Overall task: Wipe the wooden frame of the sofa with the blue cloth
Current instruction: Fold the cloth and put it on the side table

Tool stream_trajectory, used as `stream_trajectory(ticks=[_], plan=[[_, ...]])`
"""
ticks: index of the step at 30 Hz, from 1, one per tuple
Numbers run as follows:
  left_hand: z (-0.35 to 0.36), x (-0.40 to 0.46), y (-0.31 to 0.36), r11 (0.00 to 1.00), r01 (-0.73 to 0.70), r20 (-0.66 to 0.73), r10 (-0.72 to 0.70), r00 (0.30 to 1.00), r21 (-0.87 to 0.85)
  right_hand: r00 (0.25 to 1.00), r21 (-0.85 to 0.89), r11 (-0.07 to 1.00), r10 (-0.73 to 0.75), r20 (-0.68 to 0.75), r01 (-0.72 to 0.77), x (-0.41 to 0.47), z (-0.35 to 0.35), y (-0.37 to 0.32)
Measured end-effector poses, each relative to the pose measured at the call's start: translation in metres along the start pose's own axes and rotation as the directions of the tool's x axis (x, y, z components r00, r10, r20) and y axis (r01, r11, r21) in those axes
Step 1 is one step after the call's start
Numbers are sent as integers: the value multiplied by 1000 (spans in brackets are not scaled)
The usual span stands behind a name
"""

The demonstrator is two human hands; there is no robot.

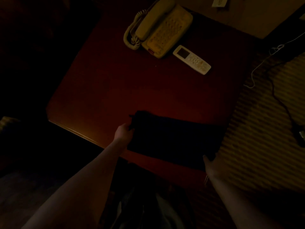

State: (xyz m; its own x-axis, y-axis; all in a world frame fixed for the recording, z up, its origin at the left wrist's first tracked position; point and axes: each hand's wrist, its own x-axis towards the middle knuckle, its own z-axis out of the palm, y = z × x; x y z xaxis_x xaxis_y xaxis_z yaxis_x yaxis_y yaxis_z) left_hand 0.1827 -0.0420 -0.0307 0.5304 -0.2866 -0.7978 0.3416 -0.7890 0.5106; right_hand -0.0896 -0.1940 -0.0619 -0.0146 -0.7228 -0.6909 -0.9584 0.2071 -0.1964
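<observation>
The room is very dim. A dark cloth [173, 138], its colour unreadable in this light, lies spread flat near the front edge of a reddish wooden table [132, 90]. My left hand [124, 132] pinches the cloth's far left corner. My right hand [208, 162] holds the cloth's near right corner at the table edge, with the fingers mostly hidden under the fabric. No sofa frame is visible.
A cream corded telephone [158, 28] and a white remote control [192, 59] sit at the table's far side. A striped carpet [264, 129] lies to the right, with thin cables [264, 61] trailing across it. The left of the view is black.
</observation>
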Motion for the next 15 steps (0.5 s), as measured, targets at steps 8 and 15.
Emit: stream_trajectory(ticks=[8, 15], plan=[[-36, 3, -7, 995, 43, -105, -34, 994, 94, 986, -62, 998, 8, 169, 3, -30, 13, -15], [-39, -5, -20, 978, 196, 32, -199, 980, 69, 999, -79, 996, 37, 7, -37, -30, 5, -19]])
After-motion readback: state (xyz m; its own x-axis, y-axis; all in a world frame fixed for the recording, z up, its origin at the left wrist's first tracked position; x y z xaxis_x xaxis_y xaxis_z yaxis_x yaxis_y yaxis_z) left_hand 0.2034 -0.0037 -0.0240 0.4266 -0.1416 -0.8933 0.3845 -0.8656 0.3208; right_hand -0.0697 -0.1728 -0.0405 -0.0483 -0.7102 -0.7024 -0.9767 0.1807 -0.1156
